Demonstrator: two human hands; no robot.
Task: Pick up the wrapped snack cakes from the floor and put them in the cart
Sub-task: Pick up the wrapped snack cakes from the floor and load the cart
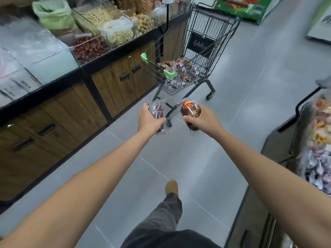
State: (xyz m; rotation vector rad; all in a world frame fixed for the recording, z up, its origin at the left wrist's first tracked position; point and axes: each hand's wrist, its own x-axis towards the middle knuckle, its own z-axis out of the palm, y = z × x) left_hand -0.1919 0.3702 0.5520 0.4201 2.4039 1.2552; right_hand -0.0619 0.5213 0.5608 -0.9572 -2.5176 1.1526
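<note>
My left hand (149,120) grips a dark brown snack cake in clear wrap (157,111). In my right hand (204,119) I hold a second wrapped cake (190,111), brown with a red and gold label. Both arms are stretched forward over the grey floor. Just beyond the hands stands a black wire cart (202,51) with green corner guards. Several wrapped snack cakes (179,68) lie in its basket. The cakes in my hands are short of the cart, lower than its rim.
A long counter (107,77) with wooden cabinet doors runs along the left, topped by clear bins of nuts and dried fruit (111,31). A display of packaged sweets (318,140) stands at the right edge. My leg and tan shoe (172,187) step forward on the tiles.
</note>
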